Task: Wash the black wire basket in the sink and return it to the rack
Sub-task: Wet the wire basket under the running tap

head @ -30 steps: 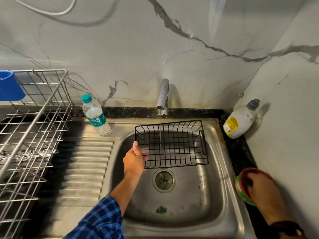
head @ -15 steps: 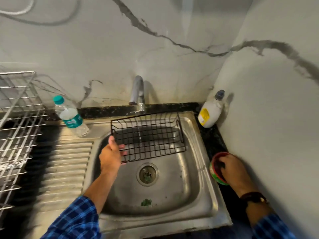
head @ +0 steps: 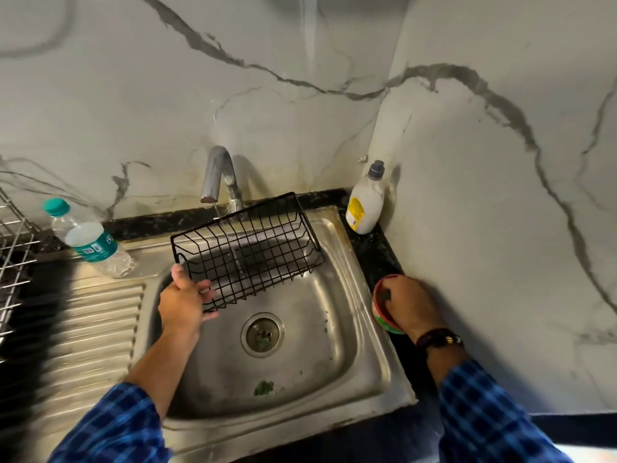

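The black wire basket [head: 253,253] hangs tilted over the sink [head: 337,332], its far edge raised toward the tap. Nearest the camera, two blue checked sleeves reach forward. A green scrap [head: 263,387] lies on the basin floor, with the drain [head: 262,334] just beyond it. The left hand [head: 183,302] clasps the basket's near left corner, thumb on top and fingers curled underneath the wires. On the dark counter to the right, the right hand [head: 409,304] covers a red and green round tub [head: 379,307], fingers bent down into it. I cannot tell whether they grasp anything. Farther back, a thin stream runs from the faucet [head: 217,175] into the basket. A water bottle [head: 90,243] stands at the left beside the steel rack [head: 13,255], and a soap bottle [head: 365,203] stands in the far right corner.
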The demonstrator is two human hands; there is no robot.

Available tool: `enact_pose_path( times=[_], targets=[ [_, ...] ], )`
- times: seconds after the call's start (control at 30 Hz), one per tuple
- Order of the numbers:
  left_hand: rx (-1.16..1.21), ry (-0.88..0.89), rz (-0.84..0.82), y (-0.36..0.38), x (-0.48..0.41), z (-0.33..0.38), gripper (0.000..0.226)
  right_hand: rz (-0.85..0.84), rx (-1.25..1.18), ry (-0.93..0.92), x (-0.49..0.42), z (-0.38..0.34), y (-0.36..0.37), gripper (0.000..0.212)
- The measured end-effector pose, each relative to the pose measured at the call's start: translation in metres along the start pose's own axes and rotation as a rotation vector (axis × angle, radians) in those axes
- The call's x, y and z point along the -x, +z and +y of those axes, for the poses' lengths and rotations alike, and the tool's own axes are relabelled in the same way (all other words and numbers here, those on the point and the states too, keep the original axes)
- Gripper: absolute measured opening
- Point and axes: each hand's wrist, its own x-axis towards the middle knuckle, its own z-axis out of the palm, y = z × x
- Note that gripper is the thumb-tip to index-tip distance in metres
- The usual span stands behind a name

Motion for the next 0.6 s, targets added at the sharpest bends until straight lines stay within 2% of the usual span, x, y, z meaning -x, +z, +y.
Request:
enact_pose_path(
  times=[0.1, 0.13, 0.2, 0.27, 0.37, 0.5, 0.6],
  targets=[
    [-0.018, 0.015, 0.003, 0.001, 0.004, 0.005, 0.057, -0.048, -0.063, 0.025, 0.0, 0.002, 0.002, 0.035],
    [-0.029, 0.026, 0.01, -0.001, 0.005, 0.007, 0.057, -0.002, -0.077, 0.038, 0.002, 0.0, -0.004, 0.029],
    [-0.064, 0.053, 0.019, -0.005, 0.01, 0.01, 0.055, 0.214, -0.159, -0.017, 0.007, -0.007, -0.014, 0.014],
    [-0.113, 0.076, 0.031, -0.01, 0.014, 0.011, 0.049, 0.317, -0.28, -0.094, 0.018, -0.026, -0.02, 0.01],
    [-0.166, 0.076, 0.045, -0.019, 0.015, 0.009, 0.043, 0.279, -0.378, -0.206, 0.031, -0.063, -0.018, 0.012],
    [-0.176, 0.057, 0.016, -0.03, 0.001, 0.006, 0.043, 0.22, -0.466, -0.15, 0.046, -0.081, -0.008, 0.011],
    [-0.188, -0.044, -0.036, -0.029, -0.021, -0.009, 0.057, 0.245, -0.468, -0.117, 0.058, -0.07, 0.001, 0.016]
  ],
)
